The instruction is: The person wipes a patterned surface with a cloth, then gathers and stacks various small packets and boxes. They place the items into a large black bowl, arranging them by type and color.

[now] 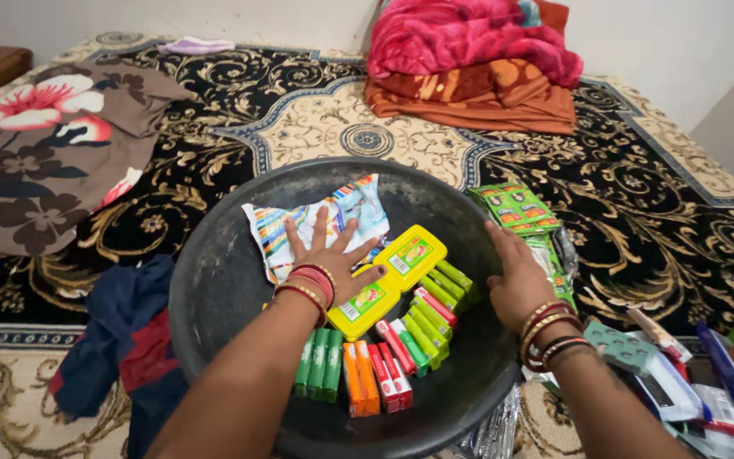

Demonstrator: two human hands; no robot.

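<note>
The 2 yellow boxes (388, 276) lay side by side at the centre of the round dark pan (214, 280), atop rows of small packets. The left hand (333, 259) rested flat on the near-left box, fingers spread and relaxed, pressing rather than gripping, its fingertips overlapping the white striped pouch (358, 208) at the pan's far side. The right hand (516, 280) was open too, palm against the pan's right rim, holding nothing. Near the boxes sat green packets (320, 365), orange packets (360, 378) and red packets (392, 374) in a row, w/ more green sticks (443, 293) to the right. Judged from this, arranging would go best w/ light downward pressure, sliding each box w/o disturbing the rows beneath, and the right hand steadying the rim. Outside the pan: green sachets (516, 208) to the right, folded blankets (477, 64) far, a floral cloth (44, 153) left, loose packs (698, 382) near right.
</note>
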